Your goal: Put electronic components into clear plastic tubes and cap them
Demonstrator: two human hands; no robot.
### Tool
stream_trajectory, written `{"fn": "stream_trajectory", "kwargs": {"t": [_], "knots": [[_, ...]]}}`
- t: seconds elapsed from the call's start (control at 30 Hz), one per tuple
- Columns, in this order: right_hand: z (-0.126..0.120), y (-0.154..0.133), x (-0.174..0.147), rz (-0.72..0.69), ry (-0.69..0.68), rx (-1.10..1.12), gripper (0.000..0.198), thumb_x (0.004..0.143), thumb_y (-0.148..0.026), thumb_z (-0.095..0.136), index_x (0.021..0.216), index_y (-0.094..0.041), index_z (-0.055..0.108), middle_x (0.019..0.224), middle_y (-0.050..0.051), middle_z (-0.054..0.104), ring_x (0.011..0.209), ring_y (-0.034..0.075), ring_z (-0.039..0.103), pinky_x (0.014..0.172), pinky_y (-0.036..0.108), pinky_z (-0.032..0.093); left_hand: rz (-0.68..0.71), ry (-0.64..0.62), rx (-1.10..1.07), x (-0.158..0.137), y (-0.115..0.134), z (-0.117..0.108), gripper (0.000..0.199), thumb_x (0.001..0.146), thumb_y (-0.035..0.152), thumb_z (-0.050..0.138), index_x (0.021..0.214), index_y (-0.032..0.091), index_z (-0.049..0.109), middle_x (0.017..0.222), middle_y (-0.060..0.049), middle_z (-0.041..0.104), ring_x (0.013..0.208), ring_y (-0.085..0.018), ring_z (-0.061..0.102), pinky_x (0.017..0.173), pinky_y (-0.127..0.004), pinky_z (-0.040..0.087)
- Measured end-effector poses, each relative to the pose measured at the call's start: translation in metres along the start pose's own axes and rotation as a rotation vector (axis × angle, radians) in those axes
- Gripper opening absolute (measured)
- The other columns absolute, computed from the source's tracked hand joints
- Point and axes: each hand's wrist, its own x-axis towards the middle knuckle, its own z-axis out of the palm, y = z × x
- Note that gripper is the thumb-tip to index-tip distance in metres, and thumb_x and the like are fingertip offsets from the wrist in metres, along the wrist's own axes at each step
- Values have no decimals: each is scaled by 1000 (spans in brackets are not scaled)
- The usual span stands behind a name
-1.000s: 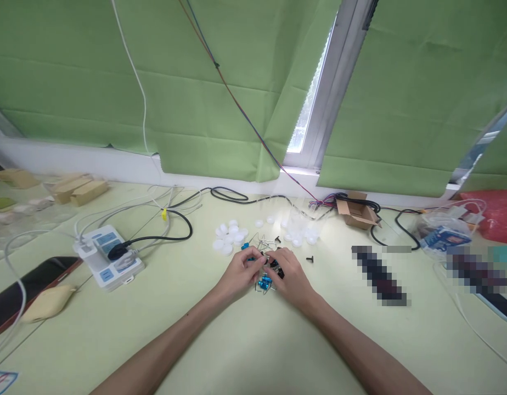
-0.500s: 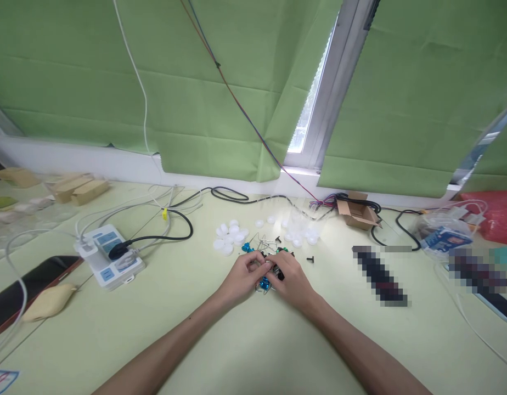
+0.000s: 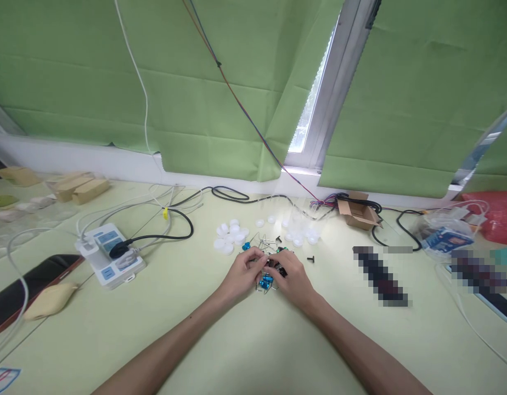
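Observation:
My left hand (image 3: 247, 270) and my right hand (image 3: 292, 272) meet over a small heap of metal parts in the middle of the table. Thumb and fingers of both are pinched together at the fingertips; what they hold is too small and too covered to name. Just below the fingertips lies a shiny blue metal piece (image 3: 266, 281) with bent wire around it. A second blue piece (image 3: 246, 246) sits beyond my left hand, beside thin silver wire parts (image 3: 266, 241). Dark parts (image 3: 281, 270) show under my right fingers. A black T-shaped piece (image 3: 310, 259) lies to the right.
White round caps (image 3: 231, 237) lie behind my hands, with more caps (image 3: 298, 236) and a clear container to the right. At left is a power strip (image 3: 113, 258) with plugs. An open cardboard box (image 3: 356, 213) stands at the back, and cables run along the wall.
My fingertips have shifted slightly, and more of the blue metal piece below them shows. Both hands stay over the heap.

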Motion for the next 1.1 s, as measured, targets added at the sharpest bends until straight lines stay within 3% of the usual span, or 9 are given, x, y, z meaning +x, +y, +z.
{"fn": "stream_trajectory", "kwargs": {"t": [0.17,0.4,0.57,0.67,0.77,0.87,0.93,1.1], "knots": [[2,3,-2,13,-8,7,8,92,-23,62,100,-22,65,83,5,67,80,23,59,77,38,48,-3,42,-47,3,0,0,30,82,45,67,84,19,52,69,5,54,43,-5,43,40,-18,30],[2,2,-3,80,-22,57,16,90,-21,64,106,-21,62,87,5,66,83,22,60,78,36,49,-15,74,-56,1,1,0,32,78,45,70,84,19,52,73,5,54,44,-4,44,39,-18,31],[2,2,-3,75,-19,72,11,91,-20,60,102,-21,61,89,6,68,85,23,61,79,38,49,5,91,13,1,3,0,31,80,46,67,85,20,53,74,4,55,45,-6,45,42,-19,33],[2,3,-5,76,-8,62,8,91,-21,60,99,-21,61,88,7,67,85,23,60,78,38,50,107,153,215,1,4,-5,22,87,42,59,87,20,56,75,1,58,55,-10,51,50,-22,39],[3,4,-6,78,-1,47,6,91,-21,61,97,-21,60,87,6,67,84,23,60,76,38,49,264,239,563,2,5,-14,17,93,33,50,87,20,60,82,-2,62,67,-15,54,61,-27,44],[4,4,-6,71,1,36,6,91,-21,61,97,-21,60,86,6,66,83,23,60,76,37,50,395,278,852,4,2,-23,17,94,25,47,95,21,64,96,-7,65,92,-23,56,83,-36,45],[4,4,-6,61,2,33,6,91,-21,61,97,-21,61,86,6,67,83,22,60,76,37,50,404,292,967,7,-3,-28,21,94,24,48,105,19,65,104,-9,63,102,-26,52,88,-39,45],[4,3,-6,55,8,29,7,91,-21,61,97,-21,61,87,7,67,83,23,61,76,39,51,375,237,1132,13,-15,-35,26,96,24,46,111,20,67,104,-11,60,102,-28,49,87,-43,45]]}}
